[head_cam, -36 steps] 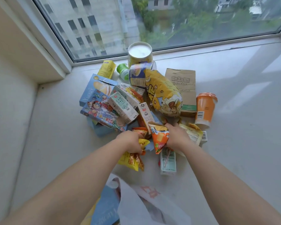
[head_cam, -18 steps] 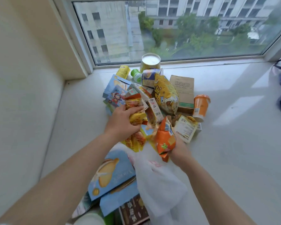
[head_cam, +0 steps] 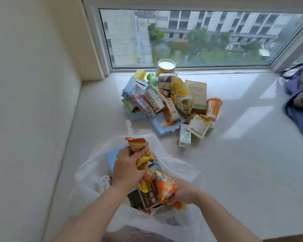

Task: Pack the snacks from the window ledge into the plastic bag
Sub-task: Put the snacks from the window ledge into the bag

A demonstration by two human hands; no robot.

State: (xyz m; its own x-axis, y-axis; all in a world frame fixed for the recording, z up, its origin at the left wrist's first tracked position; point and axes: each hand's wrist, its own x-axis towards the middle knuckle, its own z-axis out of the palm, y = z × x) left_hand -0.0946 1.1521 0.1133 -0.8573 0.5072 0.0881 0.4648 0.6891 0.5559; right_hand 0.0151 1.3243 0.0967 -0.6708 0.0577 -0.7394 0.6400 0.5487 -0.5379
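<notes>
Head view: the left hand [head_cam: 128, 167] grips a bunch of yellow and orange snack packets [head_cam: 142, 151] over the open mouth of the white plastic bag [head_cam: 180, 172] at 6 o'clock; the right hand [head_cam: 183, 191] clutches an orange packet [head_cam: 164, 186] just inside the bag; the remaining snack pile [head_cam: 166, 100] lies on the window ledge [head_cam: 243, 154] toward 12 o'clock, an orange cup [head_cam: 213, 108] at its 3 o'clock edge.

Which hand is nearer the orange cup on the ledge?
Right. The right hand is below-left of the orange cup; the left hand lies farther left, over the plastic bag.
</notes>
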